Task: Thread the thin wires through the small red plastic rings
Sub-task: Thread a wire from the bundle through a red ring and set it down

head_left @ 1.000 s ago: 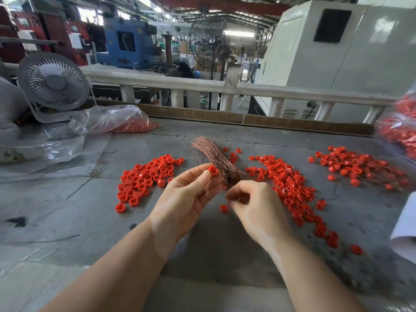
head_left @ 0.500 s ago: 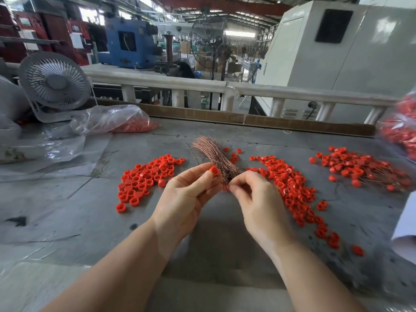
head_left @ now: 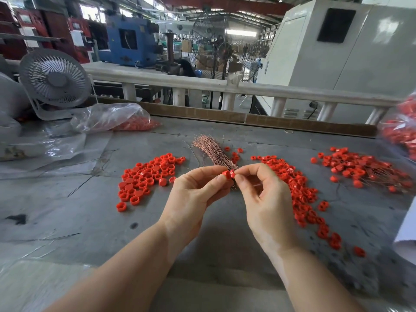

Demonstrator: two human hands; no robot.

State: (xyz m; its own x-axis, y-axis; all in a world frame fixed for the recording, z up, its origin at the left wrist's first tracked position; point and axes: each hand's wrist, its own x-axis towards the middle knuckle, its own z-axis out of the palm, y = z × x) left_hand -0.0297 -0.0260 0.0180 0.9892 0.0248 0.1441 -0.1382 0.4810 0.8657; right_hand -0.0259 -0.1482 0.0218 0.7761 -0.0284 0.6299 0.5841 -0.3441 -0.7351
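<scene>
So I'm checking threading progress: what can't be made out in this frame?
- Head view: whether a wire passes through the small red plastic ring; too thin, covered by left hand and right hand fingertips.
- Bag of red pieces: cut by right edge, blurred.
- Copper wire bundle: near end behind hands.

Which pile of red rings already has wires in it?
The far right pile: thin wires stick out from its rings. The left pile and middle pile show bare rings.

Both forearms are bare to the frame's bottom edge, and the left hand [head_left: 193,194] and right hand [head_left: 267,199] wear no gloves, rings or watch.
</scene>
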